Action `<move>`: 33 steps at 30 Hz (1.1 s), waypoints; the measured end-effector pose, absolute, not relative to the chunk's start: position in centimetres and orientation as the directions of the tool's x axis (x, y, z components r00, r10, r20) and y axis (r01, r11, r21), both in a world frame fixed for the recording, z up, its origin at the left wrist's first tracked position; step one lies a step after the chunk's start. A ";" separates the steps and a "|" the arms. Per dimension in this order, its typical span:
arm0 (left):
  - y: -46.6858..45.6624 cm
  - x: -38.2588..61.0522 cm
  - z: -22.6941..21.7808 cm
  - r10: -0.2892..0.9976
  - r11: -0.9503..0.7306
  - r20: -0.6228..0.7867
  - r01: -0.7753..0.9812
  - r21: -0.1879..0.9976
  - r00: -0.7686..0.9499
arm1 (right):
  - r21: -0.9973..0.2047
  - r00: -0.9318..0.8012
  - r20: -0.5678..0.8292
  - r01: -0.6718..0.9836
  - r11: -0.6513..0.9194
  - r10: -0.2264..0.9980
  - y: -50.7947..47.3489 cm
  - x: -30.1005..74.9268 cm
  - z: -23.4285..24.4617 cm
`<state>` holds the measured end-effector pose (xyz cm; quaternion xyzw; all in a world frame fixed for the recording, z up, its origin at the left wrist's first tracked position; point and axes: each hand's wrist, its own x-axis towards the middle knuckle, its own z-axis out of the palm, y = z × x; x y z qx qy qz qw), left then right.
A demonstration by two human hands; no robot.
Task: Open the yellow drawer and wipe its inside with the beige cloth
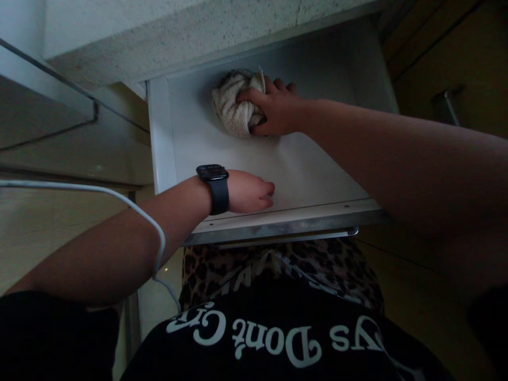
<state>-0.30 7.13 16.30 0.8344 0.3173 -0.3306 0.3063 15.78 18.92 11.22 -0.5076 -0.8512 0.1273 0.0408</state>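
Note:
A crumpled beige cloth (236, 108) lies bunched up inside a pulled-out white drawer (313, 174). My right hand (280, 106) grips it from the right, thumb and fingers pressed into its folds, near the drawer's back. Closer to the front edge, my left hand (252, 191) is over the drawer with its fingers curled; whatever they hold, if anything, is hidden. On that wrist sits a black smartwatch (214, 185).
Above the drawer's back juts a speckled stone countertop (170, 47). A metal handle (341, 233) runs along the drawer front, close to my body. A white cable (119, 198) crosses my left forearm. Cabinet doors flank both sides, one with a handle (451, 108).

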 end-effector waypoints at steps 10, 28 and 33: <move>7.2 -0.1 16.6 0.311 -0.611 -0.759 0.732 0.302 0.572 | -0.254 -0.453 -0.076 0.870 0.422 0.888 18.5 15.6 11.5; 7.3 -0.2 16.7 0.318 -0.581 -0.765 0.753 0.310 0.560 | -0.280 -0.496 -0.081 0.844 0.458 0.864 18.8 15.6 11.7; 7.5 -0.3 16.5 0.311 -0.569 -0.764 0.755 0.327 0.565 | -0.279 -0.503 -0.080 0.840 0.465 0.860 18.8 15.5 11.7</move>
